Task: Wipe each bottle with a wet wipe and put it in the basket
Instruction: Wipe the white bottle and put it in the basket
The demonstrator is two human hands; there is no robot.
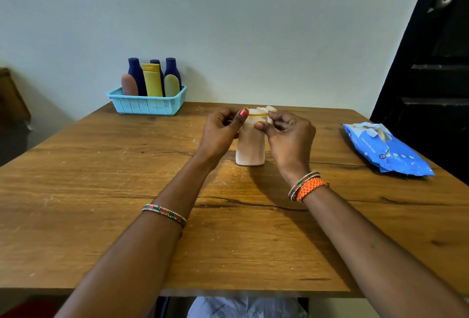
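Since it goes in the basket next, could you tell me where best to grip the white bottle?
Probably round the bare lower body of the white bottle, coming from the side: it stands upright, its sides are straight, and both hands and the wipe crowd its top.

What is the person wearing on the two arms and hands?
No sleeves show; both forearms are bare. The left arm carries one thin red-green beaded bangle. The right wrist has a similar beaded bangle beside an orange woven band. The left thumbnail is painted pink.

Seven bottles (250, 145), one basket (147, 105), one wipes pack (388, 150), two hands (220, 132)
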